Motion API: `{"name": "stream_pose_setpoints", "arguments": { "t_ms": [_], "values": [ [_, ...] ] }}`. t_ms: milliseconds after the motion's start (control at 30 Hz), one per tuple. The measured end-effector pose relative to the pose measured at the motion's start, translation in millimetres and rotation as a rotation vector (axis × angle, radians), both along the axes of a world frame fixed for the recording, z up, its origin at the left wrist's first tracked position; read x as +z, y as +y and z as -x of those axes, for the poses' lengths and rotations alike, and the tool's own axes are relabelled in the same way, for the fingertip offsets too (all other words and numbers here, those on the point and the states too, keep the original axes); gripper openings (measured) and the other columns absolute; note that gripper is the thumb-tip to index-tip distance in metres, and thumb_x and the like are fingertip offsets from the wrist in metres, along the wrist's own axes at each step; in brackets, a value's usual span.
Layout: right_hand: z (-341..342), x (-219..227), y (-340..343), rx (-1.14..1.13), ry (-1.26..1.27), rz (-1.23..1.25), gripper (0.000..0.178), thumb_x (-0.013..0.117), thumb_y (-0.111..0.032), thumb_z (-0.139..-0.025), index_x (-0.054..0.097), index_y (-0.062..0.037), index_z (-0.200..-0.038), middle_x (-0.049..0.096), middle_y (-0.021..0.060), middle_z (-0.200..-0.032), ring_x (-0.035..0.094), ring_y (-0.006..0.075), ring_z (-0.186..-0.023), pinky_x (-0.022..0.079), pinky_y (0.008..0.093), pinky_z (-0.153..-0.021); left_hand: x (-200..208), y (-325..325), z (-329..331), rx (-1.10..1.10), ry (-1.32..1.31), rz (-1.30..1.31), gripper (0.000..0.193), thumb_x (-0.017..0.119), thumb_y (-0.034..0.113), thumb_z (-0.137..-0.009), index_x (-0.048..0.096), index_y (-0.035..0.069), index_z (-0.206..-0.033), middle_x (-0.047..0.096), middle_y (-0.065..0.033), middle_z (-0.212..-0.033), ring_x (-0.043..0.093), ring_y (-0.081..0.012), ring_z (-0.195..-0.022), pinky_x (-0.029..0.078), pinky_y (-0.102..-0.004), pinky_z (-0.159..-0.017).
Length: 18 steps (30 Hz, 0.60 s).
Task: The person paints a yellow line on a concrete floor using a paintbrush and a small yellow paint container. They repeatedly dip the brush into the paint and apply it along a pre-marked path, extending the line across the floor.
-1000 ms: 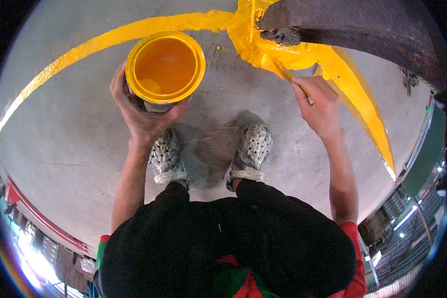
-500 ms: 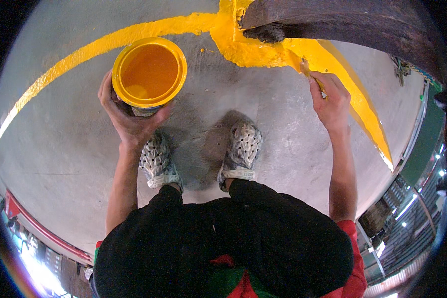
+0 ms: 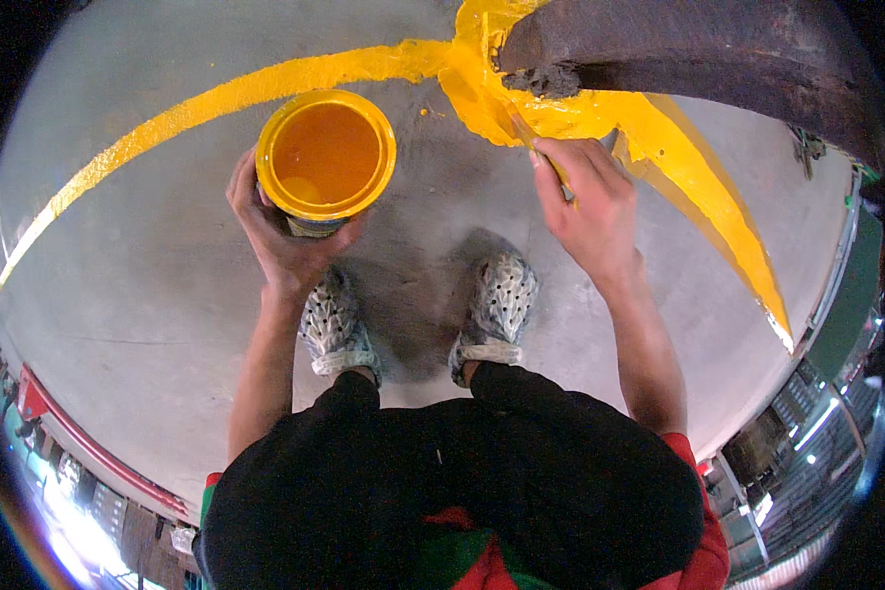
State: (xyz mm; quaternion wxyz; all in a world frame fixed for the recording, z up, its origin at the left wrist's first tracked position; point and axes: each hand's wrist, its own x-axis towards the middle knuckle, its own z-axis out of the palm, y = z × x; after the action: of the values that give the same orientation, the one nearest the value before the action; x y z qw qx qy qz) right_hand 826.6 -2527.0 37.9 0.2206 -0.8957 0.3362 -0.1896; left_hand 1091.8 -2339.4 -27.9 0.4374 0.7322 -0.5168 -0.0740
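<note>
My left hand [image 3: 290,236] is wrapped round a paint can [image 3: 390,157] with a yellow-coated rim. Orange-yellow paint [image 3: 329,147] shows inside the can. In my right hand [image 3: 595,206] is a paintbrush [image 3: 546,152], its bristle end on the wet yellow paint [image 3: 482,113] that covers the floor beside a dark, rusty-looking curved piece [image 3: 678,54]. From that patch one yellow stripe [image 3: 256,88] runs off to the left, and another stripe [image 3: 723,206] curves down to the right. The fingers of my right hand partly hide the brush handle.
Grey concrete floor [image 3: 157,256] lies all round. My shoes [image 3: 501,305], spotted with holes, stand on it below the paint. A red bar [image 3: 108,452] runs along the lower left edge. A rope-like bundle [image 3: 808,147] lies by the dark piece at right.
My right hand with the paintbrush has moved left along the lower edge of the yellow patch. The whole view has shifted slightly; my left hand still holds the can.
</note>
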Motion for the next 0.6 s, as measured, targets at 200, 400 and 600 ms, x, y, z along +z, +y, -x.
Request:
{"name": "stream_pose_setpoints", "arguments": {
  "t_ms": [200,400,600],
  "values": [
    [-6.8,-8.6,-6.0,0.003,0.096,0.046,0.018,0.072,-0.005,-0.086,0.068,-0.0041,-0.104,0.069,0.0117,-0.089,0.067,0.0308,-0.081,0.056,0.0420,-0.071,-11.5,2.2,-4.0,0.017,-0.019,0.014,0.117,0.091,0.059,-0.066,0.031,0.000,-0.147,0.043,-0.0180,-0.138,0.047,-0.0337,-0.129,0.038,-0.0469,-0.110],
    [-2.5,77.9,0.1,-0.152,-0.071,-0.099,0.016,0.070,0.000,-0.087,0.069,-0.0015,-0.103,0.070,0.0144,-0.087,0.068,0.0284,-0.075,0.056,0.0389,-0.067,45.1,-2.9,-19.9,0.002,0.073,0.039,0.115,0.093,0.052,-0.065,0.029,0.003,-0.148,0.040,-0.0179,-0.141,0.045,-0.0344,-0.132,0.036,-0.0475,-0.112],
    [-66.7,221.2,16.5,-0.349,-0.668,-0.615,0.014,0.060,-0.004,-0.094,0.061,0.0025,-0.106,0.065,0.0147,-0.085,0.065,0.0191,-0.065,0.054,0.0327,-0.059,160.8,-18.5,-49.5,-0.021,0.247,0.080,0.118,0.096,0.050,-0.062,0.028,0.007,-0.148,0.039,-0.0176,-0.141,0.042,-0.0345,-0.135,0.037,-0.0480,-0.113]
  ]
}}
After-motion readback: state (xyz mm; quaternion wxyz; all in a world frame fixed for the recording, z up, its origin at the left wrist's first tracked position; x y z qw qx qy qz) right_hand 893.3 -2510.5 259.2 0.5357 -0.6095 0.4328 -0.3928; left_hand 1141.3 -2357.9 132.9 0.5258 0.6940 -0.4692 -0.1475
